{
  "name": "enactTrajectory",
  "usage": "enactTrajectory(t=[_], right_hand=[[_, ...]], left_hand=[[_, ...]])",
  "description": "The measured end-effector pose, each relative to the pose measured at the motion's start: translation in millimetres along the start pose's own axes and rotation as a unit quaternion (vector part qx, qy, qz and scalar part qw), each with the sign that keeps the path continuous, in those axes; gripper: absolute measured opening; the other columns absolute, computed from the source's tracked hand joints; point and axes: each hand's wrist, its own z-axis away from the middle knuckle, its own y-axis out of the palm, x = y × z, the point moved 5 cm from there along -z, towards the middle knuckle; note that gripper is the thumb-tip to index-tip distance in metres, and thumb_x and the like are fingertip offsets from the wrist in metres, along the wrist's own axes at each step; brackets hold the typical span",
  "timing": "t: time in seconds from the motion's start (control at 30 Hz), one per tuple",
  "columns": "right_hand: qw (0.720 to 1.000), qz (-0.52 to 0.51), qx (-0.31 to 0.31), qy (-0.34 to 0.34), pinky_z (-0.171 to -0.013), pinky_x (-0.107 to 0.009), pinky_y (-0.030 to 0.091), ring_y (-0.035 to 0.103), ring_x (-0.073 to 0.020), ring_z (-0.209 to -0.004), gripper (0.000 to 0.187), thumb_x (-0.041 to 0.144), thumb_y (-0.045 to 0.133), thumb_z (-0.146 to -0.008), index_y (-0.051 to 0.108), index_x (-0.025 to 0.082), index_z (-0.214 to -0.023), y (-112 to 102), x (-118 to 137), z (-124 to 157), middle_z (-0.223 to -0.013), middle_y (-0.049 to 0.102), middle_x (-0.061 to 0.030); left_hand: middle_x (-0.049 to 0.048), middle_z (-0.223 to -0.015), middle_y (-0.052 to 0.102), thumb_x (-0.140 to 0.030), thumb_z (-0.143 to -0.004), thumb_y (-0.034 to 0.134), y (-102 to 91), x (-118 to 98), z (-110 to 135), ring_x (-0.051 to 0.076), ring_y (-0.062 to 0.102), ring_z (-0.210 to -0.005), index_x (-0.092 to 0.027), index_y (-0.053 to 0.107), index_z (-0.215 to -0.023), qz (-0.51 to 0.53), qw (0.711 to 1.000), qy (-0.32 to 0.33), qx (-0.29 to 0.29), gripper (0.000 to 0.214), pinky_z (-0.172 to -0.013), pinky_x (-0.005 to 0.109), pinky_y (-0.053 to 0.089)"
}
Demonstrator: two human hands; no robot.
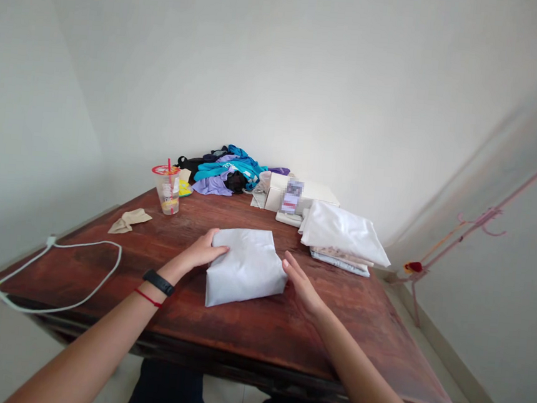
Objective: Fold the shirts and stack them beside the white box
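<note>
A folded white satiny cloth [248, 269] lies on the wooden table in front of me. My left hand [205, 249] grips its left edge, thumb on top and the other fingers partly hidden along the far side. At the right edge is my right hand [303, 286], fingers stretched out together, with the fingertips at or very near the fabric; whether they touch I cannot tell. To the right sits a stack of folded cloths, with a white cloth [341, 230] on top and a grey-blue cloth [342, 263] at the bottom.
On the dark red-brown table [247, 337], a plastic cup [168, 193] with a red straw stands at back left. Nearby are a beige scrap [129, 221] and a white cable [83, 246]. Behind are a clothes heap [233, 170] and a white box [318, 194]. A pink rack [473, 226] stands right.
</note>
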Motion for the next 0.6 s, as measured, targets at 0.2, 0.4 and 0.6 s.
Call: enactTrajectory(t=[0.2, 0.4, 0.6], right_hand=[[0.994, 0.070, 0.036, -0.076, -0.120, -0.045, 0.030, 0.046, -0.0269, -0.140, 0.092, 0.051, 0.083, -0.074, 0.041, 0.029, -0.153, 3, 1, 17, -0.159, 0.043, -0.0061], [0.989, 0.067, 0.096, -0.089, -0.121, -0.045, 0.027, 0.046, -0.0247, -0.141, 0.076, 0.055, 0.071, -0.085, 0.047, 0.027, -0.151, 5, -8, 23, -0.154, 0.049, -0.0071], [0.980, 0.157, 0.053, -0.114, -0.111, -0.047, 0.042, 0.062, -0.0286, -0.122, 0.055, 0.045, 0.066, -0.090, 0.059, 0.025, -0.141, 1, -20, 53, -0.136, 0.066, -0.0070]], left_hand=[[0.0163, -0.156, 0.045, -0.048, -0.090, 0.061, 20.0, -83, -33, 0.031, 0.034, -0.149, -0.016, 0.056, -0.140, -0.086, 0.971, 0.213, 0.069, 0.059, -0.124, 0.042, 0.017], [0.0102, -0.160, 0.039, -0.067, -0.082, 0.066, 88.6, -73, -25, 0.039, 0.024, -0.152, -0.031, 0.055, -0.144, -0.172, 0.936, 0.200, 0.232, 0.073, -0.120, 0.061, 0.013], [0.0080, -0.168, 0.021, -0.069, -0.093, 0.049, 102.9, -41, -3, 0.036, 0.015, -0.154, -0.032, 0.042, -0.154, -0.249, 0.915, 0.287, 0.137, 0.071, -0.122, 0.059, 0.006]])
